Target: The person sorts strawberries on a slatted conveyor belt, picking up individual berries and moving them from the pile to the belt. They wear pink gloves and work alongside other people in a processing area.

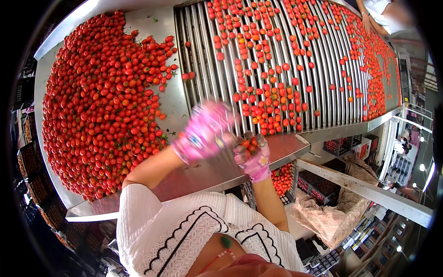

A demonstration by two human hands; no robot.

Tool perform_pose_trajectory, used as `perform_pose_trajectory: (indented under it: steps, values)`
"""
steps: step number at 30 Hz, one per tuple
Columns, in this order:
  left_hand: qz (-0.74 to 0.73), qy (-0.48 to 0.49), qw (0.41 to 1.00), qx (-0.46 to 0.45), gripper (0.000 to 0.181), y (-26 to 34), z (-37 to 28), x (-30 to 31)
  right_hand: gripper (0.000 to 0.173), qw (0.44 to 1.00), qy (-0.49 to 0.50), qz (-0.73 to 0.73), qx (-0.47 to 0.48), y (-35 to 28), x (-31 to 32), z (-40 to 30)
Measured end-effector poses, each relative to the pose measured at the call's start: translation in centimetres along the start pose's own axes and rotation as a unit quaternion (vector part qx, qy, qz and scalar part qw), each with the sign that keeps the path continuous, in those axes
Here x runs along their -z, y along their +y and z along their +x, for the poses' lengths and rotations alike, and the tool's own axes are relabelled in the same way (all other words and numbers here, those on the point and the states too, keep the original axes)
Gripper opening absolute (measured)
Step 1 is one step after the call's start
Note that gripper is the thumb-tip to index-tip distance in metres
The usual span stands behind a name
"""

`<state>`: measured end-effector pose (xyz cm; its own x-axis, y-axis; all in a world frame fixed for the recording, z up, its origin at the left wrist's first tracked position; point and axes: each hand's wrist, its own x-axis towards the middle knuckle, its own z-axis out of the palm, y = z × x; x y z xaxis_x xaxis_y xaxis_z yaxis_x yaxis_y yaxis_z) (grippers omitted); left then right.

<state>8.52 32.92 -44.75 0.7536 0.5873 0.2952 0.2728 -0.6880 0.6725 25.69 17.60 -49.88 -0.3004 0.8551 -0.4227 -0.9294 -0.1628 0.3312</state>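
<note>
My right hand (256, 165), in a pink flowered glove with greyed fingertips, cups several small red tomatoes (250, 145). It is held above the metal ledge at the near edge of a roller conveyor (204, 62). My left hand (207, 130), in a similar pink glove, is blurred over the conveyor's near left corner. Whether it holds anything cannot be made out. Loose cherry tomatoes (273, 100) lie in rows between the shiny rollers just beyond my hands. To the left, a large heap of cherry tomatoes (100, 104), some with green stems, covers a steel tray (173, 100).
Another person's hand (366, 22) reaches in at the far right, near densely packed tomatoes (375, 86). Below the ledge stands a crate of tomatoes (283, 180). A white beam (363, 188) runs to the right, past brown sacking (322, 218) and black crates (320, 188).
</note>
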Motion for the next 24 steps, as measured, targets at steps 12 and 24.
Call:
perform_pose_trajectory:
  steps: [12,24]
  values:
    - [0.386,0.008,0.699,0.601,0.056,-22.0,-16.5,10.4,0.014,0.91,0.319,-0.098,0.248,-7.3,11.3,-27.8]
    - [0.108,-0.117,0.937,0.31,0.058,-9.8,-4.6,-15.8,0.026,0.072,0.207,-0.912,0.347,-1.2,0.9,-13.3]
